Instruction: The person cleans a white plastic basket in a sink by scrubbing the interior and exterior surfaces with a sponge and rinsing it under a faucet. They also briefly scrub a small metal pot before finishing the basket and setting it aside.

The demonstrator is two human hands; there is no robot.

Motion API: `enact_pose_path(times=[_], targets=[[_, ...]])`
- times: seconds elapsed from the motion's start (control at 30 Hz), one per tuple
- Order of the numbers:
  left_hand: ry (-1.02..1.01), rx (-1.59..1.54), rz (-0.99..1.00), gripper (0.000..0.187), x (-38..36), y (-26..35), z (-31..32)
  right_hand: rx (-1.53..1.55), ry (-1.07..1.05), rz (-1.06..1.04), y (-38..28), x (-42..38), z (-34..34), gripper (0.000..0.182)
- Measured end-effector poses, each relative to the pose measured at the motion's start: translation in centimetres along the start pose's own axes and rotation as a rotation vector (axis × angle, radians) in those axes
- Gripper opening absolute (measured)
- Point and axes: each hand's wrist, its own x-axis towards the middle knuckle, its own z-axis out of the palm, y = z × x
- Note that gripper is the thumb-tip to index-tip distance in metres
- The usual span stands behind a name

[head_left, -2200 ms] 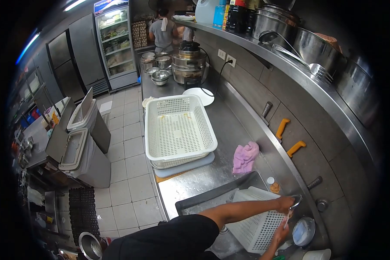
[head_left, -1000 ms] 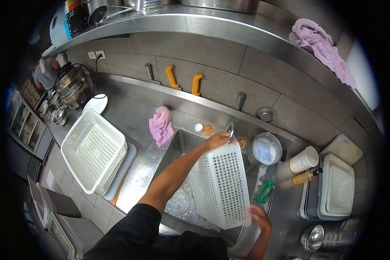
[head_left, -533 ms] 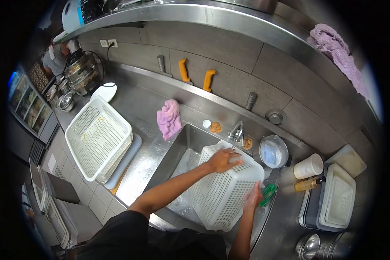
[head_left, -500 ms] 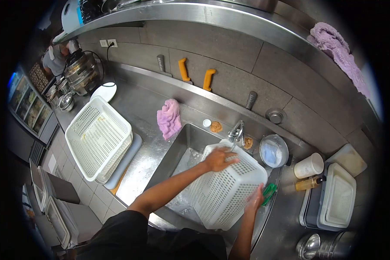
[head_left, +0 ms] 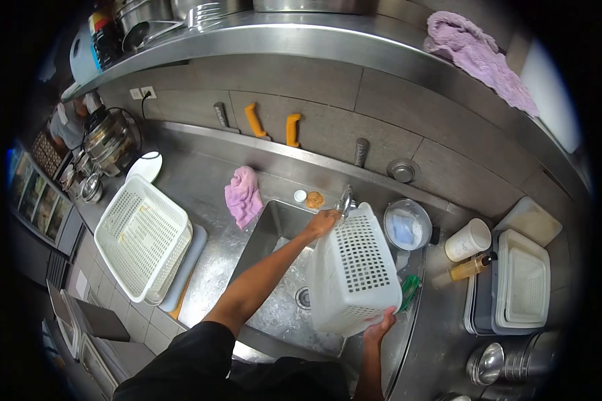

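Note:
A white perforated plastic basket (head_left: 361, 257) is tilted on its side over the right part of the metal sink (head_left: 253, 242). My left hand (head_left: 323, 224) is closed at its far upper corner, right beside the faucet (head_left: 344, 200); the fingertips are partly hidden. At the near right corner, my right hand (head_left: 380, 326) grips the basket with the thumb on its outer face. Wet suds lie on the sink floor around the drain (head_left: 303, 297). Just right of the basket is a green scrubber or brush-like thing (head_left: 410, 291), partly covered.
Stacked white baskets (head_left: 140, 234) stand on the left counter, near a pink cloth (head_left: 243, 196). A bowl (head_left: 408, 225), a white tub (head_left: 467, 240), an amber bottle (head_left: 467, 269) and stacked trays (head_left: 525, 284) line the right side. Knives (head_left: 293, 130) hang along the wall. A person (head_left: 63, 127) stands far left.
The basket has turned more upright and shifted right, uncovering the drain. My left hand has moved from its side up to the corner by the faucet. My right hand has moved slightly nearer me.

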Motion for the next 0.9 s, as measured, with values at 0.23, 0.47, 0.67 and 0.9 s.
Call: enact_pose_path(times=[0.23,0.47,0.67,0.9], targets=[[-0.022,0.344,-0.187,0.048,-0.3,4.7,0.0,-0.111,-0.049,-0.053,1.0,-0.5,-1.8,0.06],[-0.089,0.038,-0.027,0.058,-0.7,1.1,-1.9,0.046,-0.011,-0.025,1.4,-0.8,-3.4,0.066],[-0.276,-0.184,-0.078,0.055,-3.9,3.4,-2.5,0.381,0.023,0.103,2.8,-1.8,-6.3,0.081],[-0.263,-0.17,0.128,0.046,-3.9,6.7,0.8,0.081,-0.881,0.557,-6.1,3.8,-8.7,0.076]])
